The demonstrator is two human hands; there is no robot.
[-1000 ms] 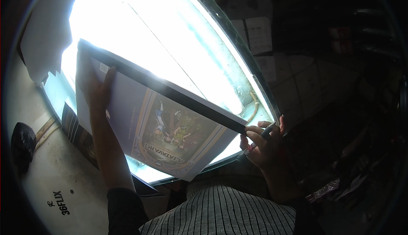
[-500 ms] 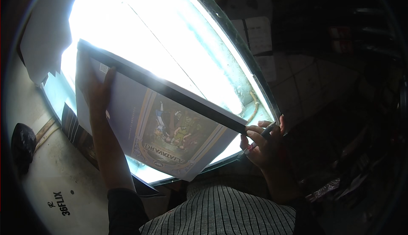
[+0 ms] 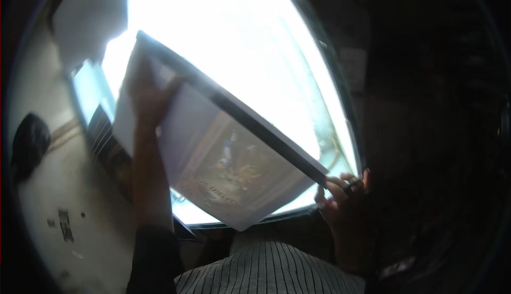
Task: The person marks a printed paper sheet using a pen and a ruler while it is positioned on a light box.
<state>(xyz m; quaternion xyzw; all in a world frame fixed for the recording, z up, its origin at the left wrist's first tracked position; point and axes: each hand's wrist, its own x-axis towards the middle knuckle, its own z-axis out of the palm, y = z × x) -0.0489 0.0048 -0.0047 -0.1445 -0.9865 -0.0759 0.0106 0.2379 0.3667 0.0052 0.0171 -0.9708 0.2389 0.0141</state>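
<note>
A large pale printed sheet or cover with a framed coloured picture and a dark strip along its far edge hangs tilted over the brightly lit panel. The picture shows upside down. My left hand is closed on its far left part, thumb on the printed face near the dark strip; the other fingers are partly hidden. At the right end of the strip, my right hand pinches the corner. A slim pen-like tool also lies between its fingers. Motion blur hides fine detail.
The lit panel has a dark curved rim on its right. A pale sheet hangs over its far left. Left of it are a dark striped sheet and a dark bundle on a pale surface. The right side is dark.
The whole view has shifted and blurred, so the panel and sheet appear further right. Both hands keep hold of the sheet, which remains tilted much the same way.
</note>
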